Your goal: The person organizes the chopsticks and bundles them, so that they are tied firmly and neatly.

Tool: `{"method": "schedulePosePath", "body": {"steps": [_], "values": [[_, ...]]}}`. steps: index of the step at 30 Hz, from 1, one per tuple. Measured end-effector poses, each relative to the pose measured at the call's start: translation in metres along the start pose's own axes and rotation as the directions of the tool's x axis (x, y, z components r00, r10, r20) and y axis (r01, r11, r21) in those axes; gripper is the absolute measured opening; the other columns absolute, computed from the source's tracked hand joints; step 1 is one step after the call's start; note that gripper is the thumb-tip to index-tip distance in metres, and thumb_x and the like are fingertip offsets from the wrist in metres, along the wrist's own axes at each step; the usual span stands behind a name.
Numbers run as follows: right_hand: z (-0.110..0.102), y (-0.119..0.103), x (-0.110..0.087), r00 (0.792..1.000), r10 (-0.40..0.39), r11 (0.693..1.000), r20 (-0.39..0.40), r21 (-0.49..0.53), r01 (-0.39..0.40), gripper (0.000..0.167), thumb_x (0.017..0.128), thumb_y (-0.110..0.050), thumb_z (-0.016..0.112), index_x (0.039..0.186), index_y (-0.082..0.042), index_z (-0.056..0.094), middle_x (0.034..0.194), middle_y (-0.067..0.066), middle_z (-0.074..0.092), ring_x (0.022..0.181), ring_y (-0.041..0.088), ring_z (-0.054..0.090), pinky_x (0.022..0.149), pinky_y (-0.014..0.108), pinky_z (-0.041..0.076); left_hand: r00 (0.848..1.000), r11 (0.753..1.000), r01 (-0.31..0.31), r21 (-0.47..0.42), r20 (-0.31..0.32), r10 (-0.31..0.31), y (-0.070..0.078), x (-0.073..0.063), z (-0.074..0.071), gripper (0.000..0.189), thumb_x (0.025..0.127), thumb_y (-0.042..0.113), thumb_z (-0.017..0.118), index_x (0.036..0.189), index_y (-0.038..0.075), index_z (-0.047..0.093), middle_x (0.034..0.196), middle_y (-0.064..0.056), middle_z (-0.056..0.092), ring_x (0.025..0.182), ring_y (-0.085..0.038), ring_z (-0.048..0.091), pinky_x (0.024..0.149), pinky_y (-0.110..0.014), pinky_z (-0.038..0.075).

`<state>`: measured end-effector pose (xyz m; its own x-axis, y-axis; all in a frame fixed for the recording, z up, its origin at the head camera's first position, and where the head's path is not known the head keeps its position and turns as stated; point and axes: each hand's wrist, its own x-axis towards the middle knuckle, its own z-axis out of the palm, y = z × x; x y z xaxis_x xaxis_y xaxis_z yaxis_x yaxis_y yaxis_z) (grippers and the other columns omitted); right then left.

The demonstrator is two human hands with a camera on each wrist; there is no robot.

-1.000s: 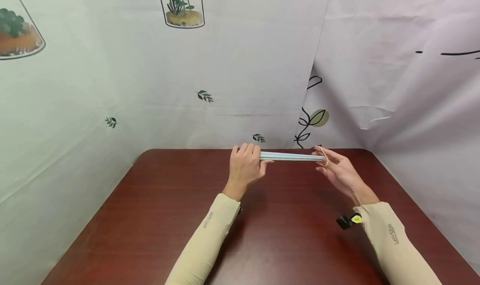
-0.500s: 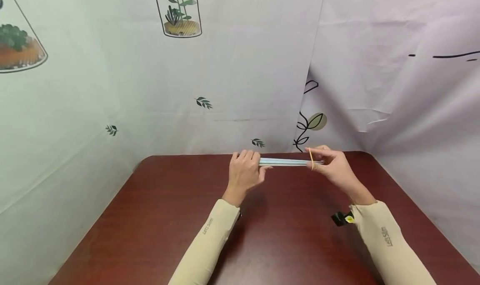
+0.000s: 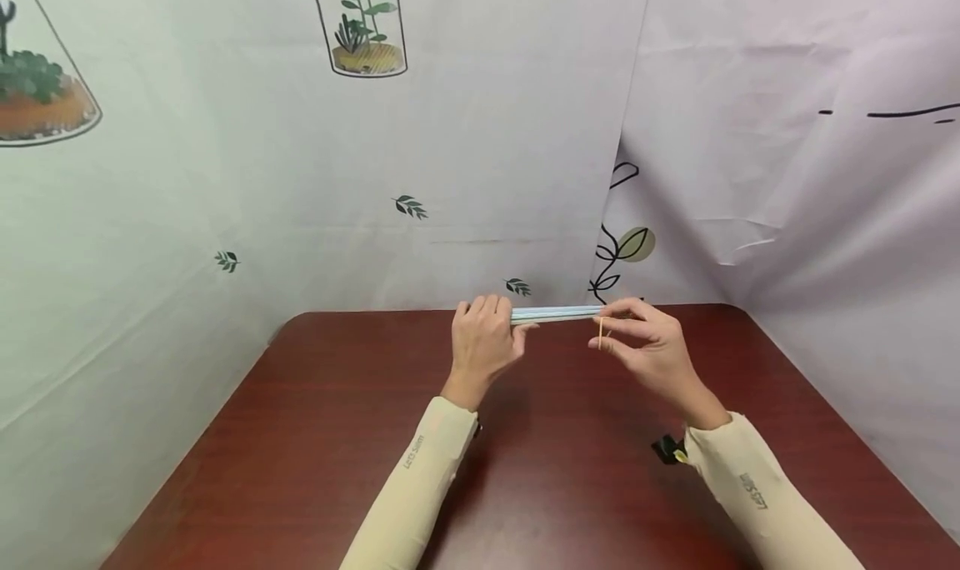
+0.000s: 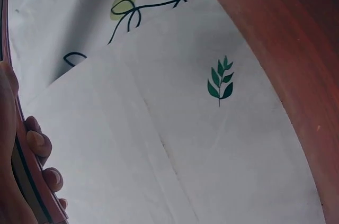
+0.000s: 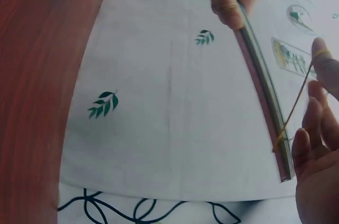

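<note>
A bundle of slim pastel chopsticks (image 3: 555,313) is held level above the table. My left hand (image 3: 483,337) grips its left end, fingers curled over the top and thumb along the underside. Next to the free end, my right hand (image 3: 651,349) holds a thin yellow rubber band (image 3: 601,333) drawn taut. The right wrist view shows this rubber band (image 5: 300,96) running from a digit of the right hand (image 5: 320,150) to the chopsticks (image 5: 262,83), where it crosses them near their tips. Pink and green sticks show in the left wrist view's bundle (image 4: 33,181).
Beneath the hands is a dark red-brown table (image 3: 337,437) with rounded far corners. A pale cloth backdrop (image 3: 480,137) printed with leaves and jars stands behind and beside it. A small black strap piece (image 3: 666,449) hangs by the right cuff.
My right hand has moved left along the chopsticks with the rubber band, which now stretches downward from their tips. The left hand keeps its grip, and the head view has shifted slightly.
</note>
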<state>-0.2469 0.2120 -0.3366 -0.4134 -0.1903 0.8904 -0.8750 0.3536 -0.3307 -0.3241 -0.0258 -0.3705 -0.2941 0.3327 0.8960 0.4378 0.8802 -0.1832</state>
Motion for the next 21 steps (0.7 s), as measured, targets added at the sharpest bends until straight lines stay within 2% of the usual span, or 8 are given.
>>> {"method": "schedulePosePath", "body": {"steps": [5, 9, 15, 17, 21], "values": [[0.005, -0.015, 0.006, 0.999, 0.015, 1.0, -0.05, -0.02, -0.016, 0.045, 0.052, 0.023, 0.081, 0.095, 0.011, 0.074, 0.071, 0.014, 0.055, 0.054, 0.008, 0.036, 0.05, 0.019, 0.029, 0.999, 0.998, 0.035, 0.047, -0.026, -0.034, -0.002, 0.006, -0.002, 0.049, 0.086, 0.054, 0.06, 0.066, 0.011, 0.051, 0.06, -0.003, 0.05, 0.056, -0.022, 0.051, 0.052, -0.034, 0.037], [0.007, -0.006, 0.004, 0.995, 0.061, 0.998, -0.074, -0.025, -0.063, 0.05, 0.052, 0.02, 0.084, 0.1, 0.008, 0.075, 0.063, 0.008, 0.047, 0.056, 0.006, 0.037, 0.05, 0.02, 0.029, 0.999, 0.996, 0.049, 0.074, -0.023, -0.048, -0.003, 0.011, -0.002, 0.047, 0.086, 0.053, 0.06, 0.067, 0.011, 0.052, 0.06, -0.003, 0.052, 0.058, -0.022, 0.053, 0.053, -0.035, 0.039], [0.009, 0.002, -0.001, 0.992, 0.098, 0.992, -0.076, -0.078, -0.104, 0.048, 0.051, 0.018, 0.087, 0.097, 0.009, 0.075, 0.055, 0.001, 0.034, 0.053, 0.006, 0.031, 0.049, 0.019, 0.025, 0.998, 0.995, 0.056, 0.085, -0.042, -0.052, -0.001, 0.011, -0.002, 0.04, 0.08, 0.046, 0.066, 0.066, 0.011, 0.054, 0.06, -0.003, 0.054, 0.058, -0.022, 0.054, 0.054, -0.035, 0.041], [0.009, 0.012, -0.006, 0.989, 0.118, 0.988, -0.087, -0.09, -0.126, 0.051, 0.052, 0.016, 0.087, 0.101, 0.009, 0.074, 0.056, 0.001, 0.037, 0.053, 0.004, 0.032, 0.048, 0.018, 0.025, 0.997, 0.994, 0.058, 0.092, -0.06, -0.052, -0.001, 0.01, -0.001, 0.032, 0.074, 0.039, 0.068, 0.065, 0.011, 0.054, 0.06, -0.003, 0.054, 0.057, -0.022, 0.054, 0.054, -0.035, 0.041], [0.008, 0.017, -0.01, 0.969, 0.235, 0.96, -0.072, -0.137, -0.243, 0.069, 0.06, 0.007, 0.089, 0.125, 0.006, 0.064, 0.063, 0.003, 0.042, 0.058, -0.001, 0.049, 0.051, 0.016, 0.03, 0.996, 0.993, 0.066, 0.102, -0.062, -0.06, -0.001, 0.007, -0.002, 0.026, 0.071, 0.033, 0.067, 0.065, 0.011, 0.054, 0.06, -0.002, 0.053, 0.057, -0.022, 0.053, 0.054, -0.035, 0.041]]}}
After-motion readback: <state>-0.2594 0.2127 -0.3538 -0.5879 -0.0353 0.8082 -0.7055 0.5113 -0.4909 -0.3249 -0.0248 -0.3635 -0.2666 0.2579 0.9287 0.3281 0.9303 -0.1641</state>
